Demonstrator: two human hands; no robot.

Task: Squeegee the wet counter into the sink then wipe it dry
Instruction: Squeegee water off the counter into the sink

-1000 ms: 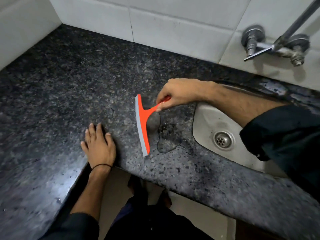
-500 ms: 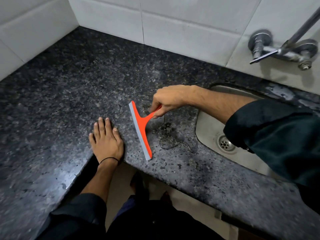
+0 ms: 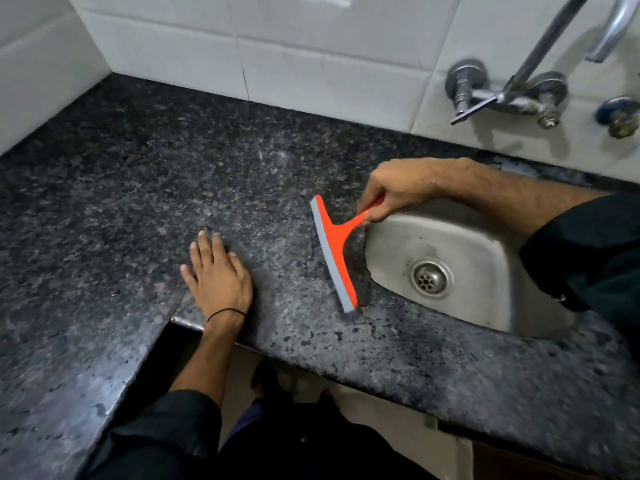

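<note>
An orange squeegee [image 3: 335, 251] with a grey rubber blade rests on the dark speckled granite counter [image 3: 138, 188], its blade right at the left rim of the steel sink [image 3: 491, 251]. My right hand [image 3: 398, 188] grips its orange handle above the sink's near-left corner. Flat on the counter, palm down, lies my left hand [image 3: 216, 271], left of the blade and close to the front edge. A few dark wet spots show on the counter near the blade's lower end.
A metal wall tap [image 3: 509, 95] with a long spout hangs above the sink on the white tiled wall [image 3: 311, 46]. The counter bends in an L, with a cut-out front edge [image 3: 187, 323] where my body stands.
My right hand has dragged the squeegee to the right, from mid-counter to the sink's left rim. The puddle seen beside the blade earlier is no longer visible. My left hand stays flat.
</note>
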